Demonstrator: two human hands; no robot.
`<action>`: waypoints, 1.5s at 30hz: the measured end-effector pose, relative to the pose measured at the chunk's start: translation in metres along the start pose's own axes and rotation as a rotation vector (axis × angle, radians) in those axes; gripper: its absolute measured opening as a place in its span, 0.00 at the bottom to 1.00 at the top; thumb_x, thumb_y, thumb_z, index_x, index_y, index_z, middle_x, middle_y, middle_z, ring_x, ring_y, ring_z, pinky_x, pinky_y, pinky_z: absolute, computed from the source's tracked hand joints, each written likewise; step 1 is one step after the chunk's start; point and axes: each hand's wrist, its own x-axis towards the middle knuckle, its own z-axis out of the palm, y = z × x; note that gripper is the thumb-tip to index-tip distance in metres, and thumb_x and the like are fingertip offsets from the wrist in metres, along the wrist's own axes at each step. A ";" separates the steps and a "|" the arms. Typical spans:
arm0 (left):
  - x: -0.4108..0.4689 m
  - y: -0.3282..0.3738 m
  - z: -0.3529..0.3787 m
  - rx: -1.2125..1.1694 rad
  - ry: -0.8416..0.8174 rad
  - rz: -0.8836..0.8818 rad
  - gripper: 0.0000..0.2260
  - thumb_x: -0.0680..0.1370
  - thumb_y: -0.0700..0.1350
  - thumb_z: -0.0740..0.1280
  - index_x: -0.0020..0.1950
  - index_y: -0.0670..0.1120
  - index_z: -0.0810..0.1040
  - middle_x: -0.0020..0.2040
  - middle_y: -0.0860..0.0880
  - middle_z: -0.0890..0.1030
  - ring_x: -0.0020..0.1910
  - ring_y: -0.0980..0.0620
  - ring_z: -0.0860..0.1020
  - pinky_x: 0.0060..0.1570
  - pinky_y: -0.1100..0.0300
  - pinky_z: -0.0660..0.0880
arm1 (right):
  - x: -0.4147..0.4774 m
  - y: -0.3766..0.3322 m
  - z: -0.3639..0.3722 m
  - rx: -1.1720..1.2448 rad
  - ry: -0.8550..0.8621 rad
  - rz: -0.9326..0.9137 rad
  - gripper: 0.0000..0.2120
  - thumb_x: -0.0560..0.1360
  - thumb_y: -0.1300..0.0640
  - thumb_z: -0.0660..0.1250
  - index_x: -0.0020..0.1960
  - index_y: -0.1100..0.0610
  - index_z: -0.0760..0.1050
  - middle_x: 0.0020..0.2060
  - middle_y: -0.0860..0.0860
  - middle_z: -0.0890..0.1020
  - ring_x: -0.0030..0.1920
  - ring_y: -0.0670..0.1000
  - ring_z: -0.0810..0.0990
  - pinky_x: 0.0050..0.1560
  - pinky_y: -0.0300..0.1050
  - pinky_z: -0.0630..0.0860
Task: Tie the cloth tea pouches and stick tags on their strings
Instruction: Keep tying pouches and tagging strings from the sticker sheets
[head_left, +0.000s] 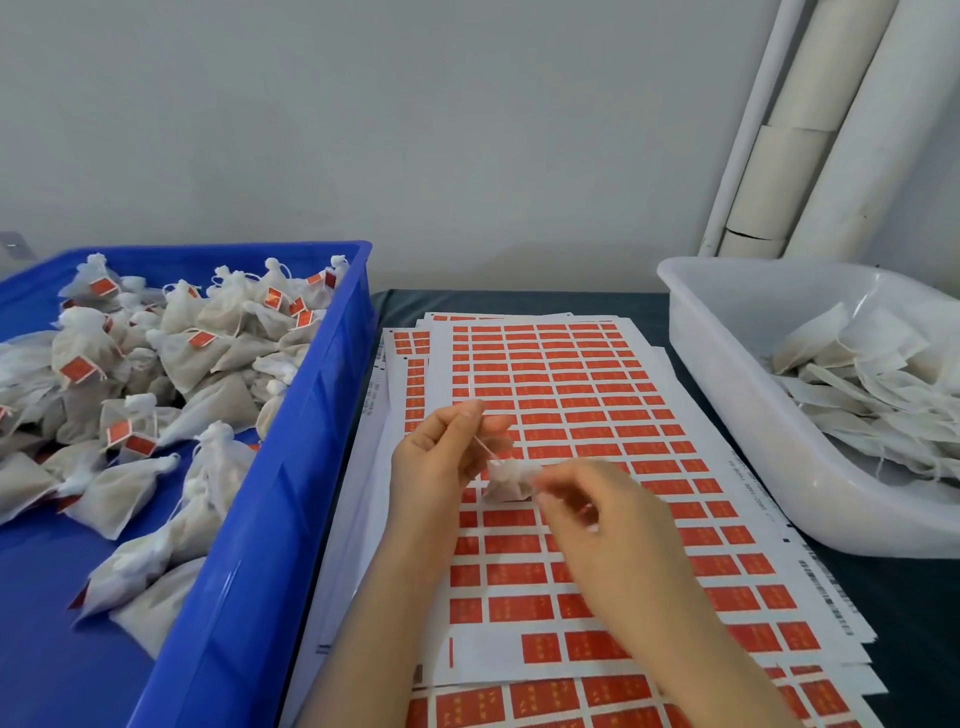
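A small white cloth tea pouch (505, 480) hangs just above the sheets of red tag stickers (561, 395) in the middle of the table. My left hand (441, 457) pinches the pouch's string, which runs taut down to the pouch neck. My right hand (592, 509), blurred by motion, pinches at the pouch's right side, its fingers curled. The pouch is partly hidden between the two hands.
A blue crate (291, 467) on the left holds several tied pouches with red tags. A white plastic tub (737, 415) on the right holds several flat untied pouches. White pipes (810, 130) run up the wall at the back right.
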 end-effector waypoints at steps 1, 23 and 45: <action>0.000 0.000 0.000 0.011 0.009 0.000 0.11 0.78 0.53 0.64 0.44 0.50 0.84 0.43 0.49 0.85 0.44 0.51 0.84 0.47 0.58 0.79 | -0.015 -0.002 0.004 -0.017 -0.060 0.018 0.06 0.75 0.45 0.63 0.49 0.35 0.68 0.45 0.30 0.69 0.43 0.32 0.71 0.41 0.19 0.66; -0.005 -0.005 0.004 0.120 -0.115 0.056 0.14 0.70 0.59 0.65 0.46 0.50 0.81 0.40 0.54 0.85 0.43 0.55 0.83 0.50 0.58 0.77 | -0.066 -0.015 0.038 -0.308 -0.001 -0.159 0.17 0.60 0.31 0.70 0.39 0.42 0.83 0.39 0.36 0.83 0.42 0.42 0.83 0.39 0.42 0.79; -0.006 -0.005 0.007 0.103 -0.197 0.005 0.09 0.74 0.54 0.66 0.43 0.50 0.81 0.40 0.52 0.85 0.41 0.51 0.82 0.36 0.70 0.76 | -0.067 -0.020 0.039 -0.303 0.008 -0.166 0.07 0.57 0.44 0.77 0.33 0.43 0.83 0.36 0.40 0.82 0.40 0.46 0.82 0.34 0.43 0.77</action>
